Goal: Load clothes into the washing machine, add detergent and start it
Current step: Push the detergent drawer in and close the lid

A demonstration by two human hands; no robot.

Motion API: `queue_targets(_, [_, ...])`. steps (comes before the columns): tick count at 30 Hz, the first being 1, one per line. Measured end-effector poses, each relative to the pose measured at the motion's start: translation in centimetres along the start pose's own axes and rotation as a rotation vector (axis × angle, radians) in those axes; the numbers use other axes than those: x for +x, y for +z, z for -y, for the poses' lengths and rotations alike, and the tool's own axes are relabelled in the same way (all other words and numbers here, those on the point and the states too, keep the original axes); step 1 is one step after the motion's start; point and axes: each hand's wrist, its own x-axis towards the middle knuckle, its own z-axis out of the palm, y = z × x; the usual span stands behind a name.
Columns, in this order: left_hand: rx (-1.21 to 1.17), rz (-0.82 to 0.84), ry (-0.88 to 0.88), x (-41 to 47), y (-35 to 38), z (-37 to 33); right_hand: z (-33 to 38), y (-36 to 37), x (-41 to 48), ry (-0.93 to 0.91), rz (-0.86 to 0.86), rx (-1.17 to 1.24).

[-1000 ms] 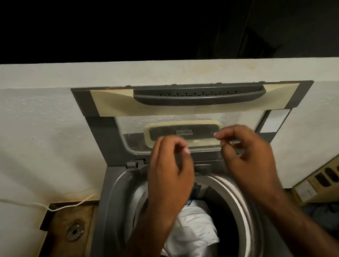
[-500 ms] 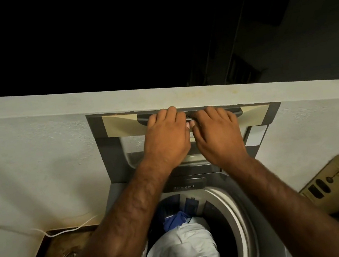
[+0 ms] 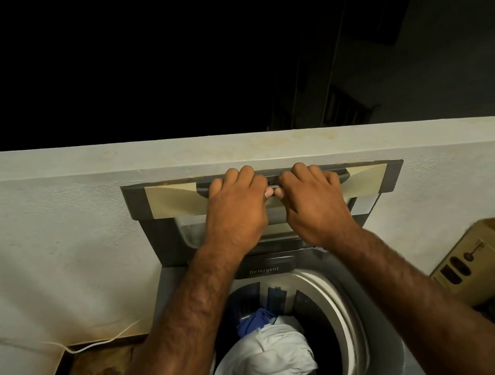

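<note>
Both hands, left hand (image 3: 236,207) and right hand (image 3: 313,204), are gripping the lid handle (image 3: 272,181) at 12 o'clock above the clothes (image 3: 261,363) lying in the drum (image 3: 346,315).

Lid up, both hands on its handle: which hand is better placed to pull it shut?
Neither clearly: the left hand and right hand grip the lid handle side by side, near its middle.

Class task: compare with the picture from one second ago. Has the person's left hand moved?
Yes. The left hand has gone up, away from the drum, to the lid handle of the raised lid.
</note>
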Motion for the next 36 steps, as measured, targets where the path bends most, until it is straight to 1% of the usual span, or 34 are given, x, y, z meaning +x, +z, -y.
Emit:
queue_targets(7, [-0.024,0.005,-0.019,-3.0,-1.5,-1.3,0.8,-1.4,-3.2,-0.026,-0.009,-0.018])
queue_targets(12, [-0.036,0.031,-0.078,-6.9,-2.7,-3.0,1.9,-2.3,-6.8,-0.036,0.052,0.066])
queue_targets(15, [-0.051,0.104,-0.102,-9.4,-3.2,-4.3,2.2,-2.9,-9.5,-0.043,0.085,0.125])
queue_targets(17, [-0.077,0.165,-0.128,-10.8,-3.3,-4.8,2.4,-2.9,-11.1,-0.044,0.141,0.161])
queue_targets(20, [-0.129,0.275,-0.169,-14.2,-2.5,-5.7,3.0,-2.4,-14.5,0.002,0.241,0.195])
queue_targets(22, [-0.153,0.339,-0.185,-16.7,-1.3,-6.2,3.4,-1.3,-17.2,0.014,0.325,0.217])
queue_targets(25, [-0.168,0.408,-0.195,-19.3,0.5,-6.9,3.1,0.4,-20.0,0.046,0.403,0.220])
queue_targets(36, [-0.192,0.700,-0.225,-20.9,5.2,-5.9,3.3,5.6,-21.3,0.157,0.672,0.194])
